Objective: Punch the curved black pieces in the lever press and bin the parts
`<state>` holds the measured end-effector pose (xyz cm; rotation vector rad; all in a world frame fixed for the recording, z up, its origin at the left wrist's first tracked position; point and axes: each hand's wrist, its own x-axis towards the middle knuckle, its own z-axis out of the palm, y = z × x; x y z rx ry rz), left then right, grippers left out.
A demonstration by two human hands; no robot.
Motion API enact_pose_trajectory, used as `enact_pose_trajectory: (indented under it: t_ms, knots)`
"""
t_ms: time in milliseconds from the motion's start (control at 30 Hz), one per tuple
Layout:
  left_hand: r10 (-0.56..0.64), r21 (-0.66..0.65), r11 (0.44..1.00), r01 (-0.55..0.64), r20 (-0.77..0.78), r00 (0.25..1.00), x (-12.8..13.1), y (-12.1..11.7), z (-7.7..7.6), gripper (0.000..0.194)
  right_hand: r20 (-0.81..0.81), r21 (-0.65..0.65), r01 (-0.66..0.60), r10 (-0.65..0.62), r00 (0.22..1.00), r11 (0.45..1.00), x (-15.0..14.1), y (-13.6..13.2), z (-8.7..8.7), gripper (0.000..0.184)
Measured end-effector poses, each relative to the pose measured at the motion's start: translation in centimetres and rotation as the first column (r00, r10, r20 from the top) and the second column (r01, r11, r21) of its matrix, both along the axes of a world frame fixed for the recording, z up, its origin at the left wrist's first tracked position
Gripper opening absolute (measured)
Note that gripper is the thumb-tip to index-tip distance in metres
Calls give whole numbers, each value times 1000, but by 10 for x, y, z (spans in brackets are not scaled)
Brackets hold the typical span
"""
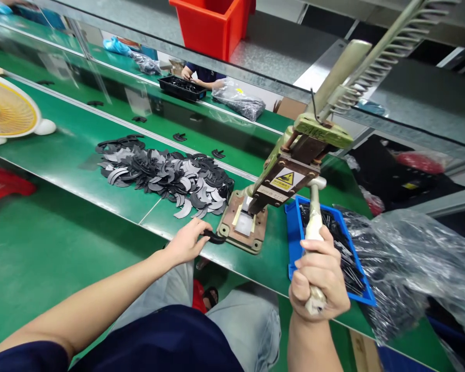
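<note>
My left hand (188, 239) pinches a curved black part (214, 237) by one end, close to the front left corner of the press base. Wrapped round the pale, taped lever (314, 219) of the press is my right hand (318, 274). The green hand press (294, 150) stands on the table, with a yellow warning label (283, 179) on its front. Below its ram, a light plate (244, 225) sits on the brown base (258, 243). A pile of curved black and grey pieces (166, 173) lies left of the press.
Right of the press, a blue bin (294, 237) holds thin black parts, beside clear plastic bags (418, 248). Several black pieces (179, 137) lie along the green conveyor (155, 129). A fan (8, 108) stands left; a red bin (205, 26) rests overhead. Opposite, a person's hands (189, 75) work over a black tray (182, 89).
</note>
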<state>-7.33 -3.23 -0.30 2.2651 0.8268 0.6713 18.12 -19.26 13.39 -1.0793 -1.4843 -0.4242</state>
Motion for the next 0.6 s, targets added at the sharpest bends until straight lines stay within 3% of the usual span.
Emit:
enact_pose_trajectory:
  t_ms: [100,200,333,433,533,600]
  knots:
    - [37,-155,988,-15,144,989,9,1,-2,24,-3,5,8,-8,1000,1000,-1,0,1,21]
    - [56,-187,982,-22,178,982,10,6,6,18,6,-6,12,-12,1000,1000,-1,-1,1,21]
    - [-9,-5,1000,9,135,991,-3,19,32,16,-5,-9,17,-17,1000,1000,0,-2,-1,21]
    - [-37,194,980,47,-55,998,-12,25,49,20,-15,6,17,-17,1000,1000,0,-1,-2,19]
    - [-21,309,944,111,-280,960,-11,23,55,22,-19,16,16,-16,1000,1000,0,0,-3,17]
    - [-25,318,938,135,-326,945,-4,21,52,24,-18,15,10,-10,1000,1000,-1,1,-3,17]
